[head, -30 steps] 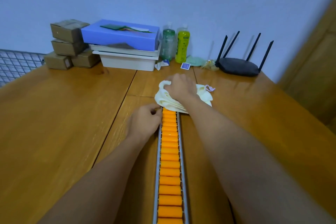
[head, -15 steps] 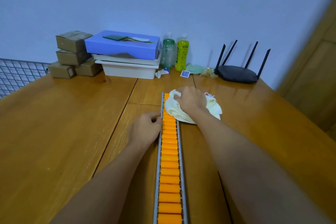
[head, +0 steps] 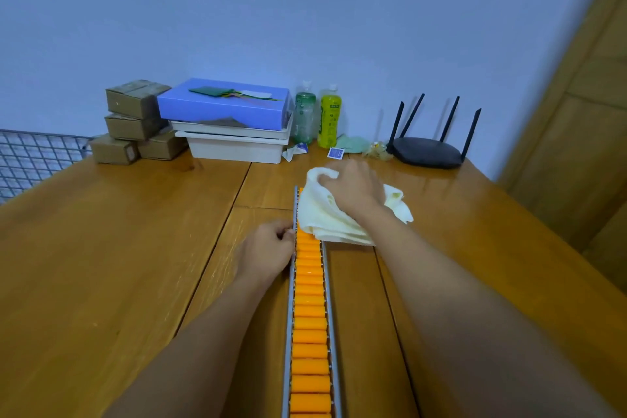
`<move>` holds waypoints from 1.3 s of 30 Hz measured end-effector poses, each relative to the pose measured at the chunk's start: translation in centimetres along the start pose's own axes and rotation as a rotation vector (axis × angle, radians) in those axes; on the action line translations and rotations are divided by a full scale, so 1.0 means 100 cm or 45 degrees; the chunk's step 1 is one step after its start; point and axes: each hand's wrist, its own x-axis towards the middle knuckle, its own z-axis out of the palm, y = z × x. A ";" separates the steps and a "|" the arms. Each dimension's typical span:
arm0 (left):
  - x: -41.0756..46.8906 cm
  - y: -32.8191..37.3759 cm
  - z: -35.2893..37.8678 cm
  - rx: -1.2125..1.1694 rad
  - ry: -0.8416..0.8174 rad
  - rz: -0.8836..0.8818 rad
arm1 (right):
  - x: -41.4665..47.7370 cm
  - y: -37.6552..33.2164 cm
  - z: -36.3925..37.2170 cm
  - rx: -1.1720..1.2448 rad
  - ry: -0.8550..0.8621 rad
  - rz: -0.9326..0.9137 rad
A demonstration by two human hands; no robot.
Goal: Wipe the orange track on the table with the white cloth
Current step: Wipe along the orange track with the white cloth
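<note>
The orange track, a row of orange rollers between grey metal rails, runs down the middle of the wooden table toward me. My right hand presses the crumpled white cloth onto the track's far end, fingers closed on the cloth. The cloth covers the last rollers and spills onto the table at the right. My left hand rests against the left rail, fingers curled on its edge, just below the cloth.
Along the back wall stand brown cardboard boxes, a blue box on white trays, two bottles, small wrappers and a black router. A wire grid sits at the far left. A wooden panel rises at right.
The view has tilted so the scene sits lower in frame. The right hand and cloth shifted slightly right on the track's far end, uncovering its left rail tip. The left hand stays on the rail.
</note>
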 end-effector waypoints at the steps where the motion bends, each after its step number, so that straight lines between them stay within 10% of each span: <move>1: 0.000 0.000 0.000 0.005 -0.007 -0.001 | -0.004 -0.008 0.002 -0.014 -0.011 -0.039; 39: -0.001 -0.003 -0.002 -0.077 -0.031 0.084 | -0.056 0.028 -0.013 -0.706 -0.121 -0.154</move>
